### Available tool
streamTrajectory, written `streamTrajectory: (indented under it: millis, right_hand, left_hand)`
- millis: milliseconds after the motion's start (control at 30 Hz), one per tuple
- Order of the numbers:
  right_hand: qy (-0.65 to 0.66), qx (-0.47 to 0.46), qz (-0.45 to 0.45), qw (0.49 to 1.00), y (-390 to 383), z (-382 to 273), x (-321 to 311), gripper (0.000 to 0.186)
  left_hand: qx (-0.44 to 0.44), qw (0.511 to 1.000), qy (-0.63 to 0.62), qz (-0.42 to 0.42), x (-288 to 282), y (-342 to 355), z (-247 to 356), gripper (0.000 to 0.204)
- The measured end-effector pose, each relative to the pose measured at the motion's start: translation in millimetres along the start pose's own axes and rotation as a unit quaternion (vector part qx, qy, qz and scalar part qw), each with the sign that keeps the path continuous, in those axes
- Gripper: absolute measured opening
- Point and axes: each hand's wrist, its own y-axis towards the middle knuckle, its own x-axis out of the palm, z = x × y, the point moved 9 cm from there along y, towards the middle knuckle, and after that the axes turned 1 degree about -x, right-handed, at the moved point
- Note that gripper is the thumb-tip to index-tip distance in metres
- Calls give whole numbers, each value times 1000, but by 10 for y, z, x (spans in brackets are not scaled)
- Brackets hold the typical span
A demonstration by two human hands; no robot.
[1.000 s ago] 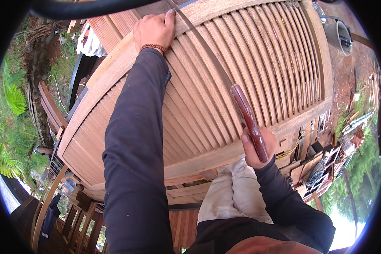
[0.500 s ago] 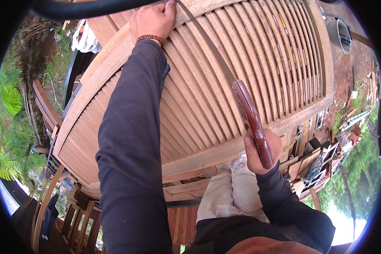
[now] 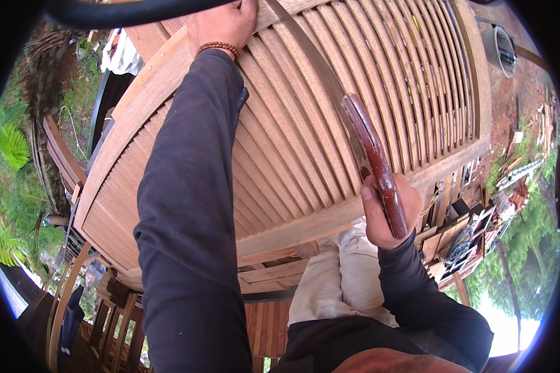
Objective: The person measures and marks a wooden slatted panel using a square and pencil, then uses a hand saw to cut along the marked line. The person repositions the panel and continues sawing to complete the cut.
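Note:
A large slatted wooden panel [image 3: 280,133] with a pale brown frame lies across the view in front of me. My right hand [image 3: 374,217] is closed round the glossy reddish-brown handle of a handsaw [image 3: 379,163]. Its long blade [image 3: 311,53] runs up and left over the slats to the far frame rail, beside my left hand. My left hand [image 3: 223,28], with a beaded bracelet at the wrist, bears on the far rail with bent fingers. The fingertips are partly hidden by a dark rim at the top. Where the blade's tip ends is out of sight.
A grey bucket [image 3: 501,51] stands beyond the panel's right end. Scrap timber and a coil [image 3: 459,244] lie at the lower right. A white bag [image 3: 123,57] is at the far left, above a curved brown board [image 3: 62,149]. Wooden railings [image 3: 115,329] stand at the lower left.
My right hand and the saw have moved away from me, up the picture, with the handle higher over the slats. The left hand stays at the far rail, sitting slightly higher in view.

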Motion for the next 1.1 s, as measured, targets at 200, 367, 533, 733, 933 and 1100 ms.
streamTrajectory:
  millis: [200,367,533,733,933,1100]
  right_hand:
    - [15,-17,8,1000,-134,-53,-51,13]
    - [-17,-16,-2,1000,126,-124,63,13]
    - [-32,-36,6,999,-23,-193,-54,12]
    - [-37,-51,13,998,241,-237,34,10]
    - [-27,-66,7,997,273,-330,76,9]
    - [-44,-53,17,997,-13,-216,-44,7]
  left_hand:
    - [-13,1000,8,-20,6,-26,14,58]
    - [-11,1000,-9,-27,26,-19,30,58]
    - [42,999,-29,12,50,2,-22,54]
    - [76,996,-32,26,34,-1,48,50]
    - [106,993,-40,36,54,19,-19,52]
    - [-15,1000,-6,-19,-27,-72,67,54]
